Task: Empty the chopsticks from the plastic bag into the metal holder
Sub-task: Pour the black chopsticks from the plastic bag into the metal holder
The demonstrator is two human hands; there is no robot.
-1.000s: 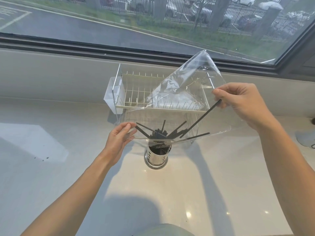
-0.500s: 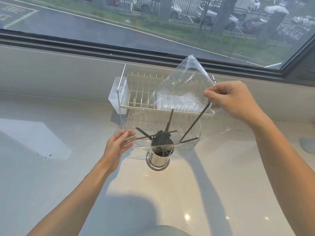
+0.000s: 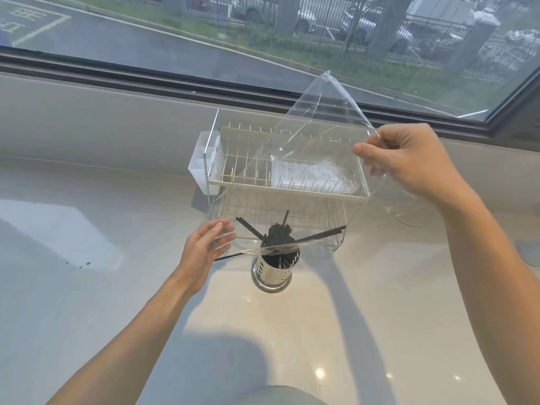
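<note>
Since the earlier frame the long chopstick that slanted up to the right hand has slid down out of its pinch, and the bundle has settled deeper into the holder; the bag's raised corner stands higher. Left to right: the left hand point(image 3: 206, 247), fingers straight and relaxed, touches the low left edge of the plastic bag point(image 3: 315, 135) without curling round it; a thin black stick point(image 3: 228, 256) shows just below its fingers, though whether it lies inside or outside the film cannot be told; the chopsticks point(image 3: 277, 233) stand mostly bunched in the metal holder point(image 3: 273, 273), which rests upright on the pale counter point(image 3: 365, 331), while two stragglers splay outward across the bag's mouth, one toward the left, one toward the right; behind stands a wire dish rack point(image 3: 292, 182) with a white side cup point(image 3: 197, 168); the right hand point(image 3: 409, 162) pinches the bag's upper right edge between thumb and fingers, holding the film steeply tilted. To finish the step well, judged from this view: keep the mouth centred over the holder's rim; raise the pinched corner further so the splayed sticks swing upright; use the left fingers to nudge the leftward straggler inward; lift slowly, since a snagged stick could tip the holder or drop onto the counter.
</note>
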